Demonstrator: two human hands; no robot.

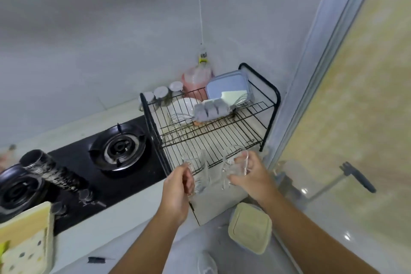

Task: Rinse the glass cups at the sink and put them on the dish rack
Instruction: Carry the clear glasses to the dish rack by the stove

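Two bare hands out front at near edge of black wire dish rack (213, 127). Left hand (178, 191) wrapped around clear glass cup (198, 171), fingers curled tight on its lower side, cup upright-ish with slight tilt, over rack's front edge. Right hand (249, 176) closed on second glass cup (235, 164), fingers over far side, thumb on near side, cup just above front right part of rack. Cannot tell whether either cup touches the wires. Cups side by side, near each other, not touching. On rack toward back: white plates (185, 105), wire whisk (180, 118), grey ice tray (210, 110), blue lidded container (226, 84). Behind rack by wall: pink bottle (195, 80), three small jars (162, 93). Left of rack: black gas stove (120, 147), two burners, dark cylinder (49, 169) lying tilted between them. Cream lidded box (249, 227) on counter below right hand. Third glass (206, 262) at bottom edge, blurred. Dotted cloth (24, 253) at bottom left. Sink not in view.
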